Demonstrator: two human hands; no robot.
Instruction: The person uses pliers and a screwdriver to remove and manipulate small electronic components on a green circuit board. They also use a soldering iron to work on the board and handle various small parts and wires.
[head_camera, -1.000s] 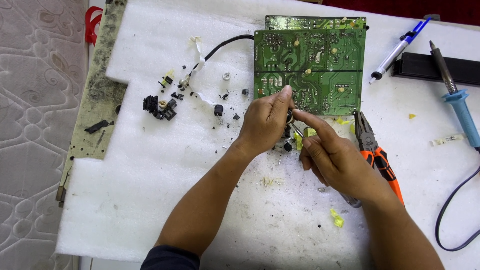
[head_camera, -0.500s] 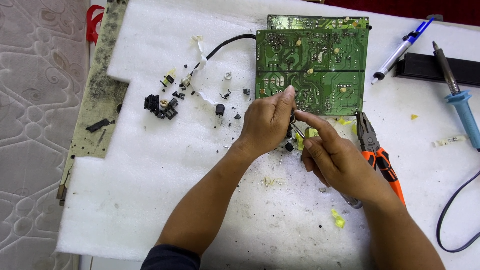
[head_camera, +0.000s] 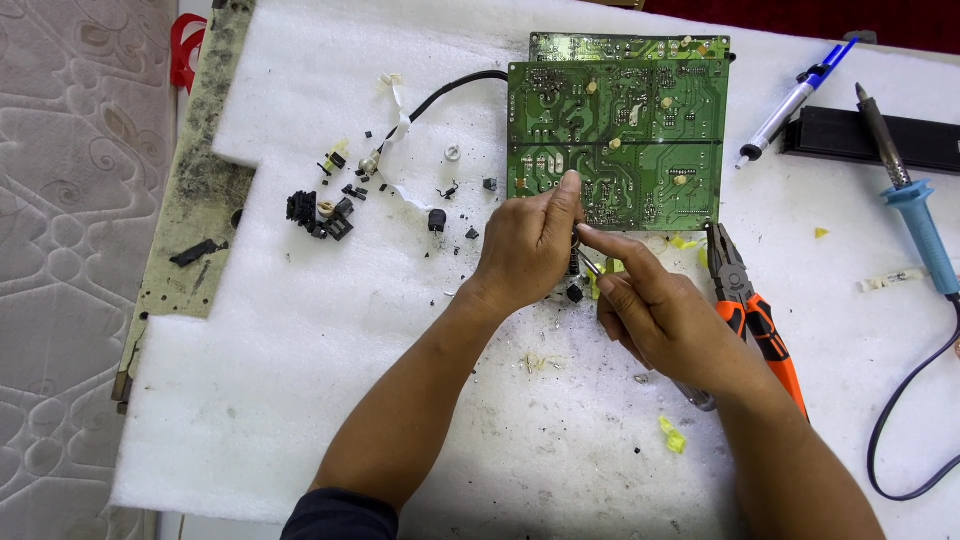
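right hand (head_camera: 665, 320) forefinger stretched out, nearer left hand (head_camera: 530, 245)

Left hand (head_camera: 528, 245) pinching a small part at the lower edge of a green circuit board (head_camera: 620, 150), right hand (head_camera: 668, 318) pressing a slim metal tool (head_camera: 592, 268) against it. Orange-handled pliers (head_camera: 750, 305) just right, blue-handled soldering iron (head_camera: 915, 205) farther right, all on white foam sheet (head_camera: 300, 350).

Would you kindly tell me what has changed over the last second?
Almost nothing: the left hand and right hand stay together at the green circuit board's lower edge, working a small part. The orange pliers, soldering iron and loose black bits lie unmoved.
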